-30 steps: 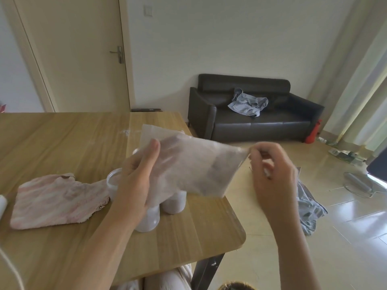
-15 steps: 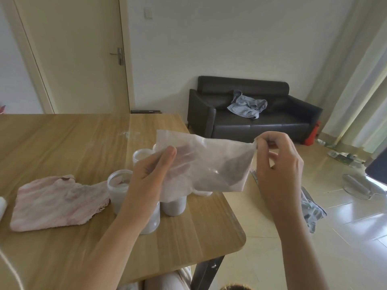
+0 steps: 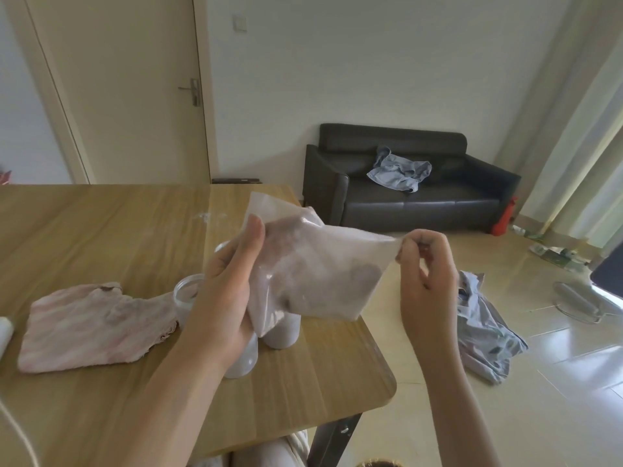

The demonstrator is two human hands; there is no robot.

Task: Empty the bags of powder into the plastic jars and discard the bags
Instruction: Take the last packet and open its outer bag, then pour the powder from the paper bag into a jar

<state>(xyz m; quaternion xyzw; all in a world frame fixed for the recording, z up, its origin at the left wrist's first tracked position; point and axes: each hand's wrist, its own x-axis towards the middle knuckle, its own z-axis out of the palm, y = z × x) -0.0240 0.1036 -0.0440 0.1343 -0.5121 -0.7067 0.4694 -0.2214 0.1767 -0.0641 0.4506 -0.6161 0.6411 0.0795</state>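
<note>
A translucent plastic bag [image 3: 313, 264] with brownish powder inside hangs in the air above the table's right end. My left hand [image 3: 226, 294] grips its left side, thumb up along the front. My right hand [image 3: 424, 274] pinches the bag's right corner and pulls it taut. Under the bag stand several clear plastic jars: one open jar [image 3: 185, 298] shows at the left of my left hand, another jar [image 3: 283, 332] with pale powder stands below the bag, and a third jar [image 3: 242, 358] is half hidden by my left wrist.
A pink striped cloth [image 3: 91, 328] lies on the wooden table [image 3: 101, 237] to the left of the jars. A white object [image 3: 5, 332] sits at the left edge. The table's rounded corner [image 3: 387, 382] is near. Clothes [image 3: 485, 332] lie on the floor; a dark sofa [image 3: 404, 183] stands beyond.
The bag dipped, then both hands raised it and tilted it lower on the left; my right hand shifted right and now pulls the corner taut.
</note>
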